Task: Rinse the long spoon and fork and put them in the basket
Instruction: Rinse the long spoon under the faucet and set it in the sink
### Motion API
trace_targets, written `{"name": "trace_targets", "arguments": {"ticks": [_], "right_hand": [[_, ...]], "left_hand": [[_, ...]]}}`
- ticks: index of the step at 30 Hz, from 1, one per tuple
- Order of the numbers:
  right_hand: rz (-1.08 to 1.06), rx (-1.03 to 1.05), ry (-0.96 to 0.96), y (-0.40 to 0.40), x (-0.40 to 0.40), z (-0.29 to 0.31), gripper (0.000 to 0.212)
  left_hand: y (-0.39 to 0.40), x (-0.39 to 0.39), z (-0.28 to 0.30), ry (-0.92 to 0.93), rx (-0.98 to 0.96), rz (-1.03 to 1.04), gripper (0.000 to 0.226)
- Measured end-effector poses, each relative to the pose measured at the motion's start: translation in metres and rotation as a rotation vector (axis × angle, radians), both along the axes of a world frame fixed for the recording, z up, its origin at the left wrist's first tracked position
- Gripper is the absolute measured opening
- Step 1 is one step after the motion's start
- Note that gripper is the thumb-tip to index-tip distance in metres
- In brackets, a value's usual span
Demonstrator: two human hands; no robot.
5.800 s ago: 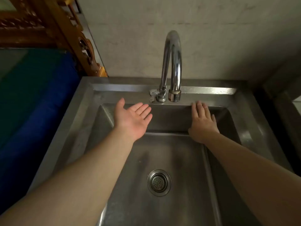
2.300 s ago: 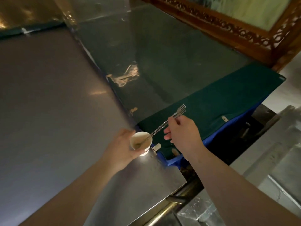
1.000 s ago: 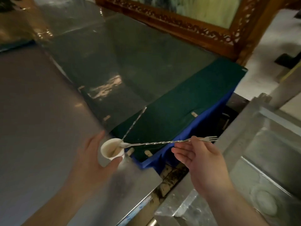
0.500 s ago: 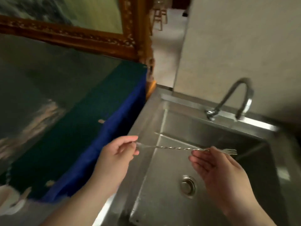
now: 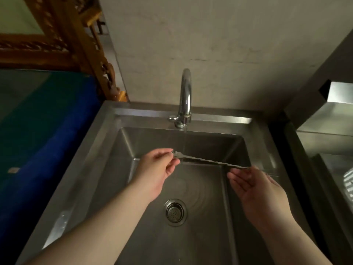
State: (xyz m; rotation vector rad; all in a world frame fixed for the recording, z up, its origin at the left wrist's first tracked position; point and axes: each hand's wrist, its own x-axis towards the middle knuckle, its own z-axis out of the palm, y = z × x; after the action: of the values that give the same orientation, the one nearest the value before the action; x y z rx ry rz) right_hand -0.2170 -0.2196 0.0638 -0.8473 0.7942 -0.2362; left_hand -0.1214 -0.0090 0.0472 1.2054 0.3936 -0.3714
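Note:
The long spoon and fork [image 5: 208,161], a thin twisted metal utensil, lies level across the steel sink [image 5: 107,142], just under the tap [image 5: 185,96]. A thin stream of water [image 5: 185,140] falls from the spout onto its left part. My left hand [image 5: 155,170] pinches the left end between thumb and fingers. My right hand [image 5: 257,185] holds the right end, palm up; that end is hidden by the fingers. A white slatted basket [image 5: 348,183] shows only at the right edge.
The drain strainer [image 5: 174,212] sits in the middle of the wet basin. A blue and green cloth-covered counter [image 5: 38,142] lies to the left, a carved wooden frame [image 5: 76,44] behind it. A second steel unit [image 5: 324,131] stands on the right.
My view has swung from the counter and cup to square over the sink. Both hands carried the utensil under the tap, and water now runs on it.

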Motion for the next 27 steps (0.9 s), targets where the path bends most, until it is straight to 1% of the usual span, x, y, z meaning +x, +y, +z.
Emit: {"name": "trace_targets", "arguments": {"ticks": [5,9,12,14,15,16,17,18,19,20,21,22,23,24,27], "right_hand": [[-0.062,0.061,0.008,-0.019,0.005,-0.017,0.017],[-0.088,0.145,0.027,-0.023,0.008,-0.034,0.017],[-0.067,0.277,0.096,-0.019,0.007,-0.049,0.022],[-0.001,0.307,0.211,-0.012,0.007,-0.058,0.025],[0.058,0.264,0.294,-0.006,0.007,-0.062,0.028],[0.136,0.156,0.380,0.000,0.009,-0.065,0.032],[0.230,-0.024,0.447,0.009,0.013,-0.067,0.032],[0.318,-0.264,0.467,0.018,0.019,-0.066,0.031],[0.381,-0.535,0.422,0.027,0.028,-0.064,0.026],[0.424,-0.778,0.328,0.037,0.040,-0.059,0.021],[0.463,-0.936,0.215,0.046,0.053,-0.053,0.018],[0.508,-1.013,0.120,0.055,0.067,-0.047,0.020],[0.545,-1.010,0.047,0.063,0.080,-0.042,0.018],[0.573,-0.963,0.003,0.070,0.091,-0.038,0.016],[0.575,-0.851,-0.021,0.083,0.108,-0.035,0.030]], "left_hand": [[-0.033,0.021,-0.009,0.040,0.013,-0.023,0.010],[-0.043,0.031,-0.008,0.048,0.020,-0.033,0.012],[-0.043,0.035,-0.005,-0.016,0.081,-0.053,0.011],[-0.043,0.039,-0.003,-0.100,0.171,-0.067,0.008],[-0.041,0.041,-0.001,-0.152,0.219,-0.075,0.007],[-0.040,0.043,0.000,-0.202,0.261,-0.086,0.005],[-0.038,0.045,0.001,-0.249,0.305,-0.105,0.003],[-0.037,0.047,0.002,-0.290,0.358,-0.138,0.003],[-0.036,0.048,0.003,-0.323,0.409,-0.173,0.005],[-0.036,0.049,0.004,-0.348,0.443,-0.202,0.008],[-0.036,0.049,0.005,-0.367,0.451,-0.221,0.011],[-0.036,0.049,0.005,-0.380,0.444,-0.231,0.012],[-0.035,0.049,0.006,-0.389,0.441,-0.237,0.011],[-0.034,0.049,0.006,-0.396,0.453,-0.240,0.008],[-0.024,0.051,0.009,-0.394,0.523,-0.216,0.010]]}}
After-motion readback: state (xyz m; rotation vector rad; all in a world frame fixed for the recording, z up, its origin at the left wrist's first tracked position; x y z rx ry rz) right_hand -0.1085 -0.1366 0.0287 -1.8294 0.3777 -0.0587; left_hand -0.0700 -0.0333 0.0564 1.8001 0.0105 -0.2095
